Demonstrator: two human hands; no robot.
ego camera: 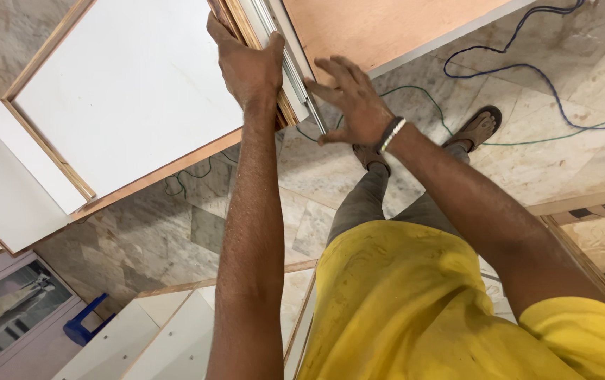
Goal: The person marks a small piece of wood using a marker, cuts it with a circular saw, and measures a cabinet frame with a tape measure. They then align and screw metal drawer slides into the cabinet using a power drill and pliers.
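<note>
Left hand (246,63) gripping the drawer box (130,91) edge; right hand (351,102) open, touching the metal rail (294,67) there. Rail seemingly not fixed yet.

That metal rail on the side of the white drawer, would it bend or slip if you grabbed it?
The metal rail looks stiff: long, straight, no sag. Its shiny surface may be slippery. The left hand grips the drawer edge; the right hand rests open against the rail.

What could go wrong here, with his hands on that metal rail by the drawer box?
The left hand grips the drawer box edge beside the metal rail, so fingers might get pinched if the rail slides. The right hand is open against the rail, so it may slip. Cables lie by the feet, a possible trip.
</note>
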